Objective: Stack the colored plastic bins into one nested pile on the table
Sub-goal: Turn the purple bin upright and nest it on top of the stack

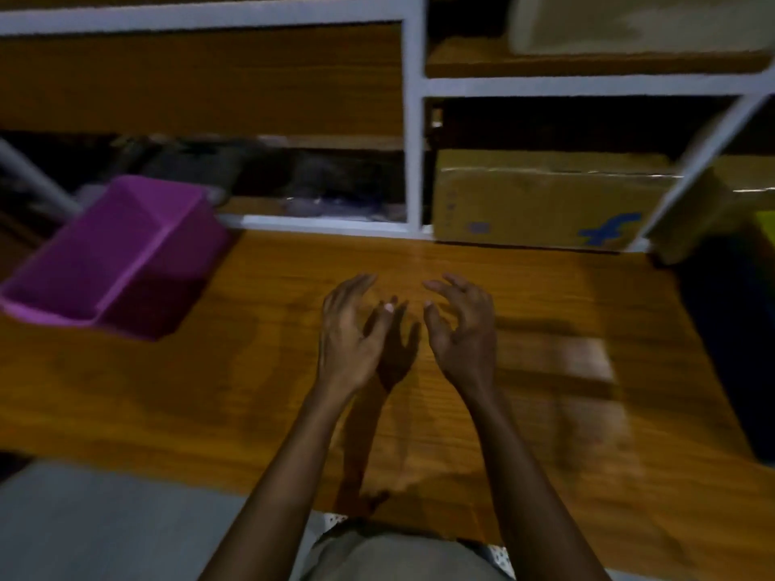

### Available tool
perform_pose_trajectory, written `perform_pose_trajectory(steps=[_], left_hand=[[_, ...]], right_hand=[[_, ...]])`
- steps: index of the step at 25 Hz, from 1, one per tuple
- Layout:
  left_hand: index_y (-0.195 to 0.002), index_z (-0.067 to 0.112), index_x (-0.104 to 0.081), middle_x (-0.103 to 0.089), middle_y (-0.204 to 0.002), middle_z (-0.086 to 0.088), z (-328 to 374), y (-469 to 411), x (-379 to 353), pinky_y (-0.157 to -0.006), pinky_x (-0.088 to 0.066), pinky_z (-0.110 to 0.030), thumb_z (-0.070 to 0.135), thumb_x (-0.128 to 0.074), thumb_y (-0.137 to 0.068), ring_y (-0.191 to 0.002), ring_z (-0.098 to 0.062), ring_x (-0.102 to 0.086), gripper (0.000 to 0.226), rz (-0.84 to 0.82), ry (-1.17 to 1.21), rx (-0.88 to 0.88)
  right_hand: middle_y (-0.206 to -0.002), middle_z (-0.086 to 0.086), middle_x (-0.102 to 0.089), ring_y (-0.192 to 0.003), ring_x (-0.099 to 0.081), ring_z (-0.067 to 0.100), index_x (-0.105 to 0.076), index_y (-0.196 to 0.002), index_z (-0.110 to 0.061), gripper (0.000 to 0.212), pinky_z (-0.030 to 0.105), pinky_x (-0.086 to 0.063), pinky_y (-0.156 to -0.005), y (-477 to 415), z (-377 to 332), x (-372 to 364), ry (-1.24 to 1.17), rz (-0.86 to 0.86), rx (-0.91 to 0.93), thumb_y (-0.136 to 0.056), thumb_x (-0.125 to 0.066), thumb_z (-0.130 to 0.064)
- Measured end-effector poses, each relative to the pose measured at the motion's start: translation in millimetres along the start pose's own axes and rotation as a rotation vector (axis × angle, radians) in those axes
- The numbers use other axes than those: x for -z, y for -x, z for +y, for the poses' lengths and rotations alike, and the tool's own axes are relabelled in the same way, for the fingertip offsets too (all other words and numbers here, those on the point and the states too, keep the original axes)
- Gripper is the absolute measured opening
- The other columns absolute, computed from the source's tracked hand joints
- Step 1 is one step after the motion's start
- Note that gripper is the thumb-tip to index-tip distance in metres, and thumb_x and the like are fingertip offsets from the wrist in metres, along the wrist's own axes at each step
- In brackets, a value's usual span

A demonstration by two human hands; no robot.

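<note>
left hand: I see it over the table, fingers spread and curled, holding nothing
right hand: same, just beside the left, palms facing
purple bin: far left table edge, well apart from both hands
cardboard box: back of table, under white shelf frame

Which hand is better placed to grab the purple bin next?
Left, probably. The left hand is nearer the purple bin at the table's left edge; the right hand would cross over. Both are empty.
</note>
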State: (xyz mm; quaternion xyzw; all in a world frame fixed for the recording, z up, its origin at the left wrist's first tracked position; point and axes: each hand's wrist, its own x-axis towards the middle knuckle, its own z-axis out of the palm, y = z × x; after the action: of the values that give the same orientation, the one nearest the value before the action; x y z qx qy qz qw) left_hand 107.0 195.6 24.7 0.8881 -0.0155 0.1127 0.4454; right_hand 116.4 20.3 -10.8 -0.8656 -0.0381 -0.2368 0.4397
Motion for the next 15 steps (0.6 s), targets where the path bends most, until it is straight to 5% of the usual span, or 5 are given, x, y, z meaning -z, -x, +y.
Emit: perform_pose_trajectory(steps=[5,10,13,15], left_hand=[[-0.139,0.015,-0.064,-0.063,-0.143,-0.005,-86,5,134,-0.113,-0.032,-0.030,0.038,-0.061,-0.099,-0.142,-0.025,-0.044,0.046,0.265,-0.102,0.020],[-0.135,-0.001,-0.059,-0.061,-0.137,-0.027,-184,-30,211,-0.115,-0.037,-0.062,0.033,-0.058,-0.088,-0.137,-0.048,-0.047,0.058,0.407,-0.444,0.250],[-0.145,0.002,-0.050,-0.057,-0.143,-0.028,-219,-48,242,-0.123,-0.014,-0.067,0.027,-0.072,-0.081,-0.145,-0.046,-0.042,0.072,0.339,-0.619,0.445],[-0.141,0.003,-0.056,-0.069,-0.126,-0.024,-233,-54,254,-0.126,-0.016,-0.064,0.026,-0.080,-0.077,-0.131,-0.041,-0.058,0.072,0.235,-0.658,0.430]], right_hand=[[-0.144,0.000,-0.063,-0.135,-0.048,0.012,-0.074,-0.130,-0.030,0.030,0.058,-0.054,-0.102,7,-96,-136,-0.171,-0.214,-0.020,-0.101,-0.066,-0.031],[-0.139,-0.012,-0.060,-0.131,-0.044,0.001,-0.074,-0.130,-0.030,0.031,0.057,-0.054,-0.104,6,-162,-238,-0.237,-0.363,-0.019,-0.099,-0.068,-0.028],[-0.134,-0.019,-0.055,-0.133,-0.054,0.013,-0.073,-0.129,-0.032,0.032,0.057,-0.053,-0.105,5,-181,-272,-0.246,-0.442,-0.059,-0.098,-0.070,-0.027],[-0.134,-0.020,-0.055,-0.132,-0.058,0.018,-0.072,-0.128,-0.037,0.030,0.053,-0.055,-0.104,4,-184,-282,-0.250,-0.478,-0.131,-0.099,-0.070,-0.030]])
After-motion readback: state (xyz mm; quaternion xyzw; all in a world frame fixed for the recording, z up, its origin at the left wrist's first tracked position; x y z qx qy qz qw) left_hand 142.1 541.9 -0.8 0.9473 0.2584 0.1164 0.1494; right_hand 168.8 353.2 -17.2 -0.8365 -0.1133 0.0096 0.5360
